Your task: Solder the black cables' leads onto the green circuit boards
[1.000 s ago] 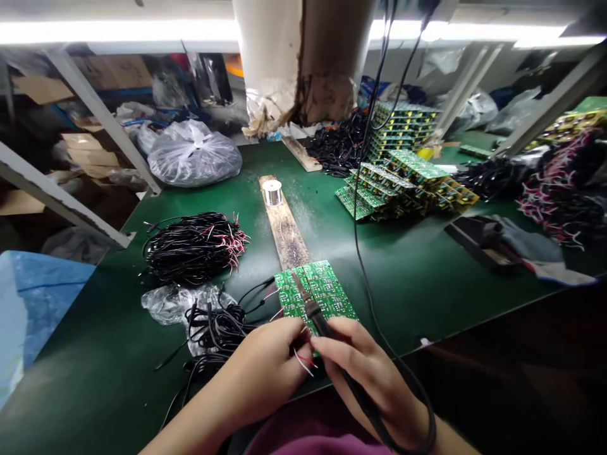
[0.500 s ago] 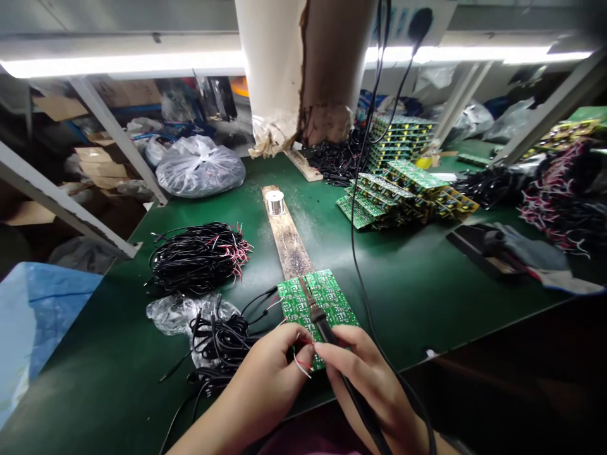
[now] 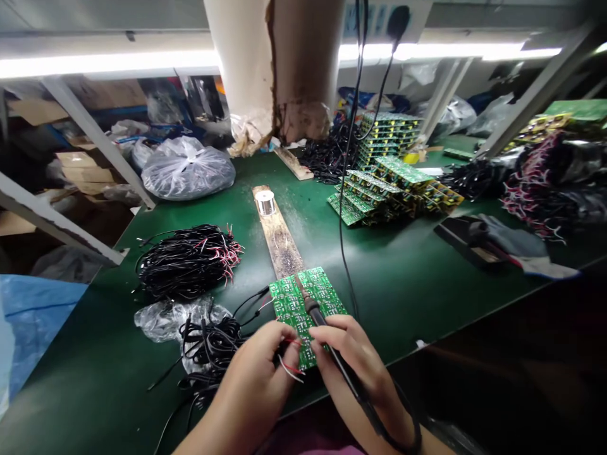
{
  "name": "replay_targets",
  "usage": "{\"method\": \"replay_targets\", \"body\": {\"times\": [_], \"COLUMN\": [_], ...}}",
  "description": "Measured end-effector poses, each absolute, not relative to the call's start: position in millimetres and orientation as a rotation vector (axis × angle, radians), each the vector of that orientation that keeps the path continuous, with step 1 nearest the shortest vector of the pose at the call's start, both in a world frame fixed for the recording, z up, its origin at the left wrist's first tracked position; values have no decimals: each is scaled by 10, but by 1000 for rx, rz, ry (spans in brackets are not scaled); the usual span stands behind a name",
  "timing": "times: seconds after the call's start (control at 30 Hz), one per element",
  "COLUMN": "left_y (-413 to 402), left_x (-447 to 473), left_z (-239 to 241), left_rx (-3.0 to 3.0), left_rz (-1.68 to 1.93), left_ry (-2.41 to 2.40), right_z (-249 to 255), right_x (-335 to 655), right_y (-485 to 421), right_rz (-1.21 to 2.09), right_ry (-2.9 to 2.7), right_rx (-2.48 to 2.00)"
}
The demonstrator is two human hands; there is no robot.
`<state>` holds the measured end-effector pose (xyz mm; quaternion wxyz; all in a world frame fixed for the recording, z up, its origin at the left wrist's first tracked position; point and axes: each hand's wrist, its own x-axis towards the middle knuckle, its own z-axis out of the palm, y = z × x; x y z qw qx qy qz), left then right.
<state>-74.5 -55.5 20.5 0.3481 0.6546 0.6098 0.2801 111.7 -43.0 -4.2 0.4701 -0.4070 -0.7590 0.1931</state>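
A green circuit board (image 3: 289,302) lies on the bench at the near end of a scorched wooden strip (image 3: 283,243). My left hand (image 3: 264,361) is closed on a cable whose red and white wire ends (image 3: 290,370) stick out past the fingers, over the board's near left corner. In my right hand (image 3: 356,360) is a soldering iron (image 3: 313,309), gripped like a pen, its tip pointing away over the board. The fingertips of both hands are a little apart. Black cables with their wires on the board's left edge run into a pile of black cables (image 3: 213,341).
A solder spool (image 3: 265,203) stands on the wooden strip. Left are a bundle of black cables (image 3: 187,262) and a tied plastic bag (image 3: 188,169). Stacked circuit boards (image 3: 379,189) sit at back right, near a grey glove (image 3: 509,237). A black cord (image 3: 342,240) hangs down behind my right hand.
The whole view has shifted, so the bench things appear further left. My fingertips have moved apart, and my right hand has drawn slightly away from my left.
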Motion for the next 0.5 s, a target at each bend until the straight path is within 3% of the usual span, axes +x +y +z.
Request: {"method": "replay_targets", "body": {"times": [0.23,0.5], "left_y": [-322,-468], "left_x": [-1016,-393], "left_z": [634,81], "left_rx": [2000,2330], "left_rz": [615,187], "left_ry": [1936,1559], "right_z": [57,75], "right_x": [1843,2405], "right_y": [-541,-815], "right_rz": [485,569], "right_ry": [-1754,-1668], "right_rx": [-1214,-1548]}}
